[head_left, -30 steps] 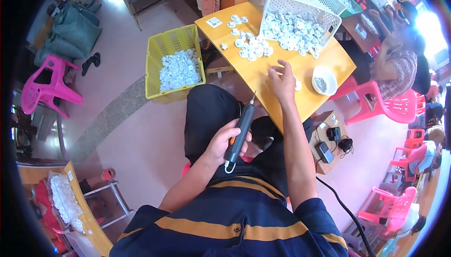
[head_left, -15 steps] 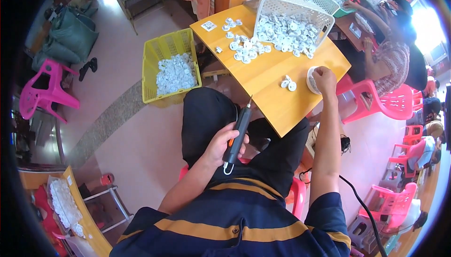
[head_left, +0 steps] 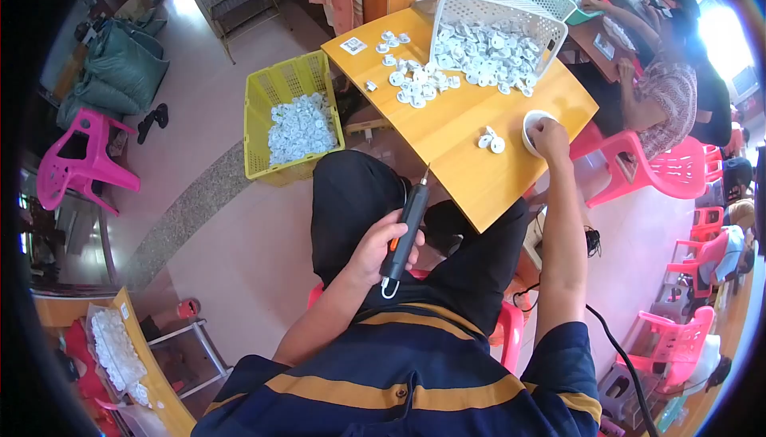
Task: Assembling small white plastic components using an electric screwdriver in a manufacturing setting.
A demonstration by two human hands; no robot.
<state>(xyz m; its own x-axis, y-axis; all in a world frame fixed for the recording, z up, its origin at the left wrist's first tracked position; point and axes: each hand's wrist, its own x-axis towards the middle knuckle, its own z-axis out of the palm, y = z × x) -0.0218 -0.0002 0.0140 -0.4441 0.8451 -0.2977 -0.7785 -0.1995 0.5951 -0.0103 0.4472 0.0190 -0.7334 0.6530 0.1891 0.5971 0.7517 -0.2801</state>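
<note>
Two hands are at work in the head view, both placed here against the yellow tabletop (head_left: 467,138). The left hand (head_left: 383,247) sits just off its near corner, over the lap, fingers wrapped tight around the black barrel of an electric screwdriver (head_left: 405,233); the tool is tilted, its bit pointing up toward the tabletop edge. The right hand (head_left: 550,135) reaches to the tabletop's right edge and dips into a small white cup (head_left: 533,130) — the fingertips look bunched together inside it, though what they pinch, if anything, I cannot tell at this size.

Just beside the cup, toward the tabletop's middle, lie two small white round parts (head_left: 491,142), loose on the wood. Farther back a white basket (head_left: 496,23) lies tipped on its side, with a scatter of the same parts (head_left: 415,82) spilling toward the far corner. A yellow crate (head_left: 297,118) of more white parts stands on the floor off the tabletop's left side.

The parts look like light, stiff plastic — easy to flick away, so best pinched by the rim. The screwdriver looks rigid and moderately heavy, best held mid-barrel as now.
</note>
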